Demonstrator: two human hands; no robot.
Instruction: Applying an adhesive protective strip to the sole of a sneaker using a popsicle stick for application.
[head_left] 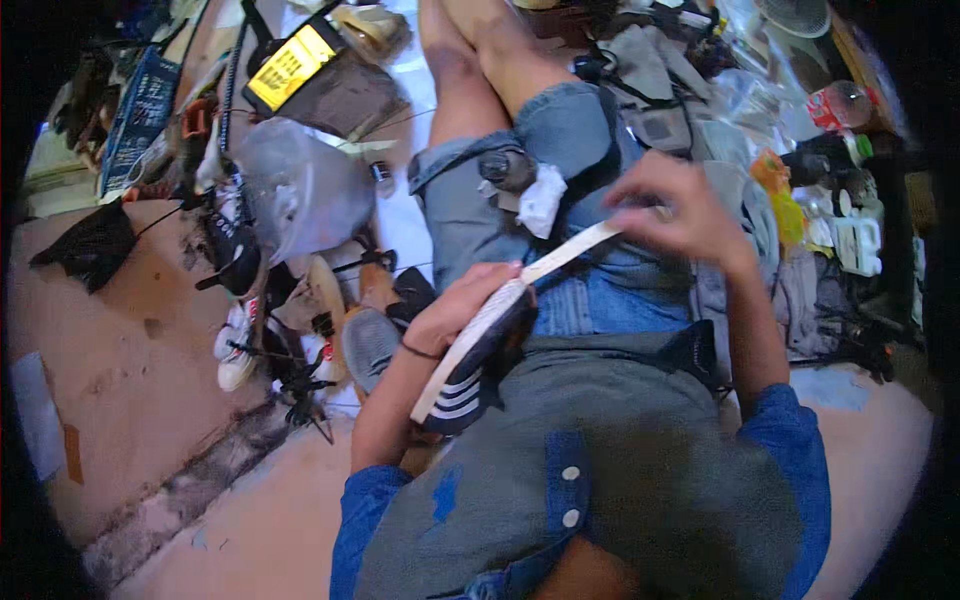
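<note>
A dark shoe (457,398) with white stripes lies tilted over my lap, and my left hand (466,303) is closed around it. Along the shoe's edge runs a cream strip (568,254); its far part stands off past the toe, up and to the right. The free end of this strip meets the fingers of my right hand (685,205), which are curled and a little blurred. A crumpled white wad (541,203) and a small dark round container (507,170) rest on my shorts just beyond the strip.
At my left lie a grey slip-on shoe (371,346), a white shoe (238,348) and a clear plastic bag (300,190). A yellow packet (292,68) is farther off. On the right are a red-labelled bottle (842,105), a white jug (857,246) and heaped grey cloth (800,290).
</note>
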